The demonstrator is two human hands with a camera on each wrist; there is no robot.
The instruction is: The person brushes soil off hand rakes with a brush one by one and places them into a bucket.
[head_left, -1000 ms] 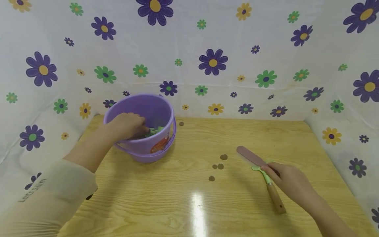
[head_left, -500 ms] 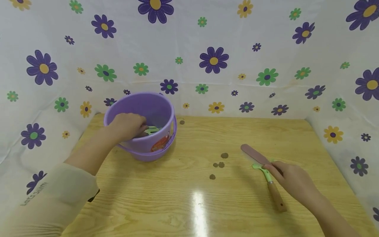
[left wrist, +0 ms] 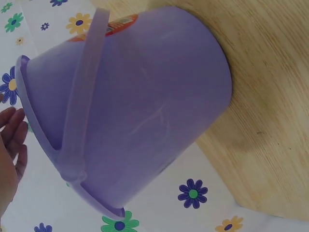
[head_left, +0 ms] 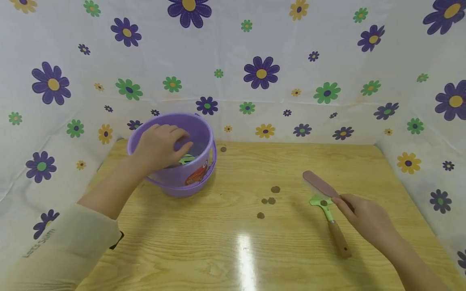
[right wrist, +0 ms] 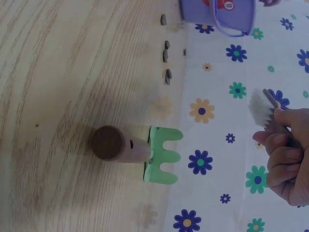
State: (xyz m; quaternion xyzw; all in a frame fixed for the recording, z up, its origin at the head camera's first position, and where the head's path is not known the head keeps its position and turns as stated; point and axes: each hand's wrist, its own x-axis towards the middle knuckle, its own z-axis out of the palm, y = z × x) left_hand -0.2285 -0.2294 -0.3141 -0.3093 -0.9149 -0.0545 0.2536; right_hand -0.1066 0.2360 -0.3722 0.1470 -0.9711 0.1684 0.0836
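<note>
My left hand is over the mouth of a purple bucket, fingers apart and holding nothing. Inside the bucket, a green piece shows partly below the thumb. The left wrist view has the fingers beside the bucket's rim. In my right hand is a brush with a flat brownish-pink back; its white bristles show in the right wrist view. Below the brush, a green hand rake with a wooden handle lies on the table.
Several small dark stones lie mid-table, and another stone is near the back edge, right of the bucket. A white flowered cloth encloses the back and sides of the wooden table.
My left hand has risen from inside the bucket and its fingers have spread. The brush in my right hand has shifted rightward, uncovering more of the rake's head.
</note>
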